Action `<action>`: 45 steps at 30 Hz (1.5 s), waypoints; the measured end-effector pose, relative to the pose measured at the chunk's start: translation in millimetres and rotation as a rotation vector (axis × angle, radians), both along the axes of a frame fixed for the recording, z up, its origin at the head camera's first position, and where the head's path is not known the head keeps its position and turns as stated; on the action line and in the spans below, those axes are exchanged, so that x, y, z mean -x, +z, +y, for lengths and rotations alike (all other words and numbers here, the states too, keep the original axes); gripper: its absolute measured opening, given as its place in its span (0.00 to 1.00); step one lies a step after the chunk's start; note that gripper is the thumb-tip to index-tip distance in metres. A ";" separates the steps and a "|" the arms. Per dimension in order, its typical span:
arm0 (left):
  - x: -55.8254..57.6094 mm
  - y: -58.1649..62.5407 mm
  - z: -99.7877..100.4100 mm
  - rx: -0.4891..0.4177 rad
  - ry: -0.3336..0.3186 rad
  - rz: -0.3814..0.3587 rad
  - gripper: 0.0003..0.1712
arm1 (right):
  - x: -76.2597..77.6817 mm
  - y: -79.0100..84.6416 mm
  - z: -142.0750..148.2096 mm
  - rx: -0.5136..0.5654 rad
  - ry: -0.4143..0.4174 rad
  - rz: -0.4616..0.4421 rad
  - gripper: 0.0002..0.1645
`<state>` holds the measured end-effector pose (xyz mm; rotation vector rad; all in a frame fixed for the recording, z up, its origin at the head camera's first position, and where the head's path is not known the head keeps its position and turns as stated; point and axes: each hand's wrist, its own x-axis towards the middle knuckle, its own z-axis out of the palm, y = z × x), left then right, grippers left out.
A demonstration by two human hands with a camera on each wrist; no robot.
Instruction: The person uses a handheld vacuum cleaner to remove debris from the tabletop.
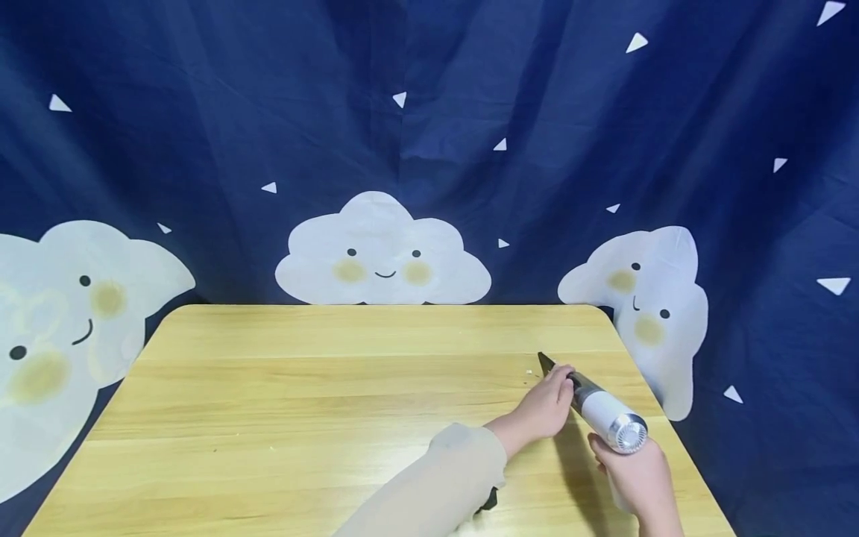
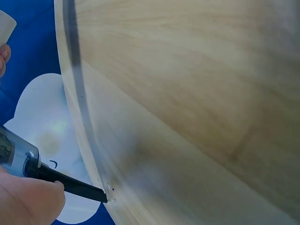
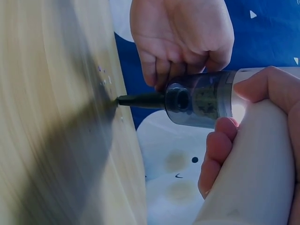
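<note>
A white handheld vacuum cleaner with a clear dust cup points away over the table's right side. My right hand grips its white handle, fingers curled round it. At the front end my left hand holds the vacuum, its fingers bent against the dust cup and nozzle base; part of that grip is hidden. The black crevice nozzle slants down, its tip at the table surface by small crumbs. Dark debris shows inside the clear cup.
The light wooden table carries a few tiny specks left of centre. Its far edge meets a dark blue curtain printed with white clouds. A small black object shows under the left sleeve.
</note>
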<state>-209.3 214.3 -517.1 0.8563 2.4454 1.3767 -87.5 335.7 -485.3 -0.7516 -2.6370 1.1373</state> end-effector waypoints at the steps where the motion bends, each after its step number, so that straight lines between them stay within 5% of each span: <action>1: -0.6 0.7 1.1 0.004 -0.001 0.002 0.29 | -1.1 1.4 1.5 0.001 0.001 0.000 0.28; 12: -4.7 11.3 7.1 -0.006 -0.005 -0.016 0.29 | -2.3 18.7 16.5 -0.009 0.065 -0.042 0.23; 35: -14.6 8.4 15.1 -0.006 -0.048 -0.128 0.30 | -11.8 30.1 22.4 -0.094 0.074 -0.153 0.31; 45: -22.5 7.6 16.2 0.021 -0.068 -0.054 0.29 | -20.6 32.8 29.0 -0.065 0.087 -0.179 0.28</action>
